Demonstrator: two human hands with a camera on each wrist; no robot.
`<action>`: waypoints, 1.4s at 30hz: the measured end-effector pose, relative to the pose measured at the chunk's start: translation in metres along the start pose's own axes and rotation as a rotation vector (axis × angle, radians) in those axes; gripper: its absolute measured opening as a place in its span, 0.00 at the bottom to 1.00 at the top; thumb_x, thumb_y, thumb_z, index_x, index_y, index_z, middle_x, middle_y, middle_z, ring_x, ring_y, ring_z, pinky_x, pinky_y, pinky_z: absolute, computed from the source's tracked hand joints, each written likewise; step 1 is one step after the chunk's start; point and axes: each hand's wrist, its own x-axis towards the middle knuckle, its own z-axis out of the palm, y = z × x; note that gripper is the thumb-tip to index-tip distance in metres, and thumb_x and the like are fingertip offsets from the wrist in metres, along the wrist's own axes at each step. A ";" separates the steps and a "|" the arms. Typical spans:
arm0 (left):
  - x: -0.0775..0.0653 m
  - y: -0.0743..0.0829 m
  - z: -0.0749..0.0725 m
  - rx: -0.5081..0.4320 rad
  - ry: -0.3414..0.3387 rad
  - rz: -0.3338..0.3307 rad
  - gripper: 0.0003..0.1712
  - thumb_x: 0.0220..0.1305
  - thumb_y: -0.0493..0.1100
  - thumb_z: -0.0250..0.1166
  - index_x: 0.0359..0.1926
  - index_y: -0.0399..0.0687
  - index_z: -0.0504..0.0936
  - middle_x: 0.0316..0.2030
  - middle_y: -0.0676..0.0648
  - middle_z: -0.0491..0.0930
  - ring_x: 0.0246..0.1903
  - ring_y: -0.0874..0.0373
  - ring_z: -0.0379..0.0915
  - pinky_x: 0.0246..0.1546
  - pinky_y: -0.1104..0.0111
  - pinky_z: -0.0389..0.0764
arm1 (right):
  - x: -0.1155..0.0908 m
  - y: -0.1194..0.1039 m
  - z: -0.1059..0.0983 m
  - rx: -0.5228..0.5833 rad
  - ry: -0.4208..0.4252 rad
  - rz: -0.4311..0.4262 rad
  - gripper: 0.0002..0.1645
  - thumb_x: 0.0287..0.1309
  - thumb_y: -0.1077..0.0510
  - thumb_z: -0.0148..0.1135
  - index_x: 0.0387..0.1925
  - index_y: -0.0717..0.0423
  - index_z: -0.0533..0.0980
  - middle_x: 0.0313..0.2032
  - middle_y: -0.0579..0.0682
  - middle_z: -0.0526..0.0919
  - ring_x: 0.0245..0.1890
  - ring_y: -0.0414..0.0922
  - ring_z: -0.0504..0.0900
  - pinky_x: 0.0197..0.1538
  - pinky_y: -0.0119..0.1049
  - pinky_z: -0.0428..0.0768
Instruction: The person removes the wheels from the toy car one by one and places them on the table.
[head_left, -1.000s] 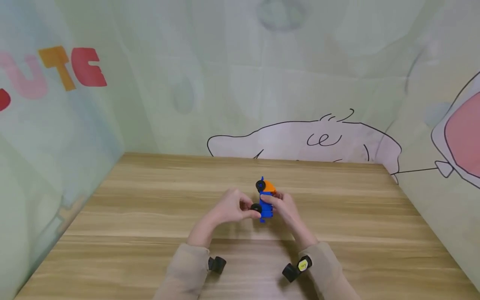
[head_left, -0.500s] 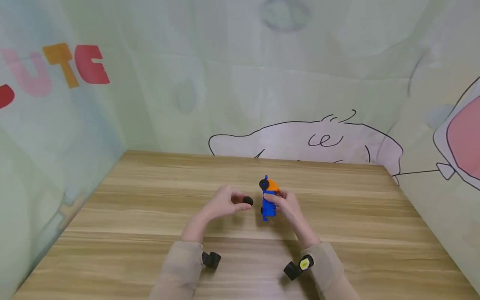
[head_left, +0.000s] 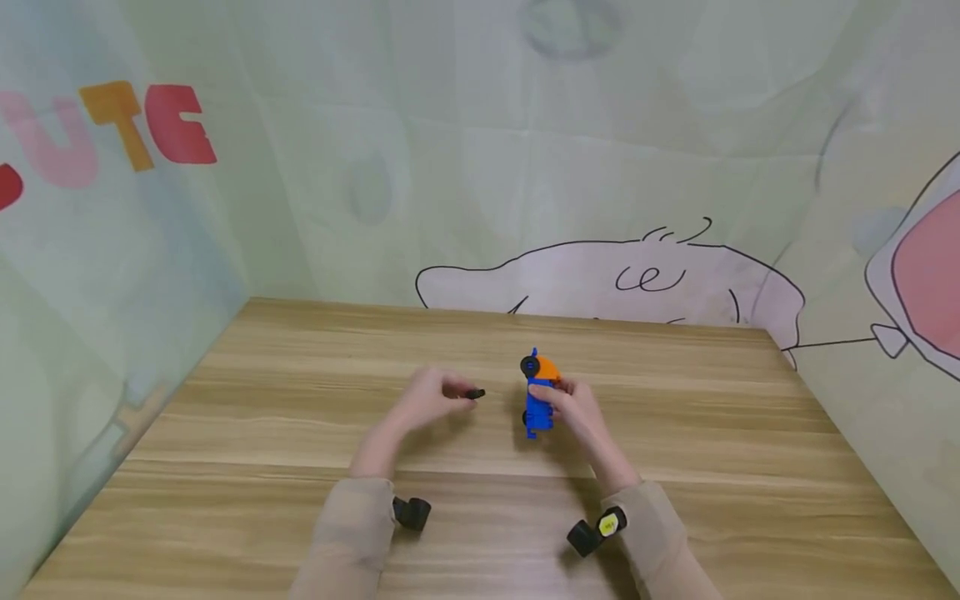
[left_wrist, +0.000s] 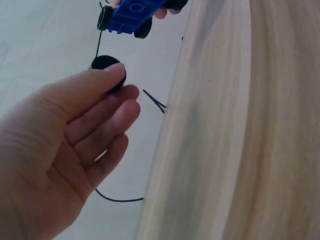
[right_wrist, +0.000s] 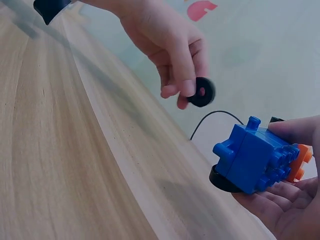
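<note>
In the head view my left hand point(head_left: 427, 402) pinches a small black toy tire point(head_left: 476, 393) between thumb and fingertips, above the table and left of a toy car. The right wrist view shows the tire point(right_wrist: 207, 100) as a ring with a hole. My right hand point(head_left: 573, 408) grips the blue brick-built toy car point(head_left: 538, 408), which has an orange block point(head_left: 547, 368) at its far end. A black wheel point(head_left: 529, 367) sits at that end. Seen from the right wrist, a blue peg point(right_wrist: 254, 122) sticks out bare, while another tire point(right_wrist: 222, 180) is on the car.
The wood-grain table point(head_left: 270, 417) spreads under both arms. Behind it hangs a printed cloth backdrop point(head_left: 480, 167) with letters and a cartoon. Black wrist cameras are strapped at the left cuff point(head_left: 360, 508) and the right cuff point(head_left: 648, 521).
The tire, at the car's near left side a second ago, has come away in my left hand, which has moved left. My right hand keeps hold of the car, nearly still.
</note>
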 end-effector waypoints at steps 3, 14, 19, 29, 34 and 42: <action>0.000 -0.001 -0.001 0.013 0.016 -0.055 0.09 0.52 0.36 0.74 0.36 0.40 0.87 0.32 0.46 0.87 0.31 0.60 0.79 0.37 0.67 0.79 | 0.002 0.001 0.000 -0.002 0.002 -0.001 0.31 0.60 0.48 0.63 0.55 0.69 0.74 0.45 0.61 0.82 0.37 0.44 0.78 0.41 0.30 0.78; -0.001 -0.013 0.006 0.146 0.033 -0.119 0.14 0.39 0.35 0.81 0.29 0.42 0.85 0.27 0.49 0.84 0.28 0.60 0.77 0.38 0.64 0.80 | 0.004 0.005 0.001 -0.001 0.006 0.001 0.29 0.60 0.49 0.63 0.52 0.69 0.75 0.42 0.60 0.82 0.35 0.44 0.78 0.40 0.30 0.77; -0.003 -0.015 0.009 0.136 0.021 -0.127 0.14 0.40 0.34 0.80 0.31 0.42 0.85 0.29 0.49 0.84 0.30 0.59 0.78 0.40 0.63 0.80 | 0.005 0.007 0.002 -0.009 0.008 0.003 0.29 0.60 0.48 0.64 0.52 0.68 0.75 0.44 0.60 0.82 0.37 0.46 0.78 0.42 0.32 0.78; -0.001 -0.016 0.005 0.097 -0.004 -0.116 0.16 0.41 0.34 0.79 0.35 0.40 0.85 0.32 0.47 0.85 0.33 0.57 0.79 0.42 0.61 0.80 | 0.006 0.007 0.000 -0.004 0.016 0.013 0.33 0.60 0.47 0.63 0.56 0.70 0.72 0.48 0.63 0.81 0.42 0.49 0.80 0.50 0.40 0.80; -0.002 -0.019 0.005 0.093 -0.008 -0.122 0.15 0.45 0.38 0.79 0.36 0.40 0.86 0.35 0.46 0.86 0.35 0.57 0.80 0.43 0.61 0.80 | 0.005 0.006 -0.001 0.001 0.015 0.018 0.34 0.61 0.47 0.63 0.57 0.70 0.71 0.50 0.63 0.81 0.43 0.49 0.80 0.53 0.41 0.80; -0.002 -0.019 0.004 0.093 -0.008 -0.123 0.18 0.46 0.36 0.78 0.41 0.38 0.85 0.37 0.44 0.86 0.38 0.54 0.81 0.47 0.58 0.80 | 0.006 0.007 0.000 0.016 0.011 0.024 0.35 0.61 0.48 0.63 0.59 0.70 0.70 0.51 0.64 0.80 0.45 0.50 0.80 0.56 0.44 0.79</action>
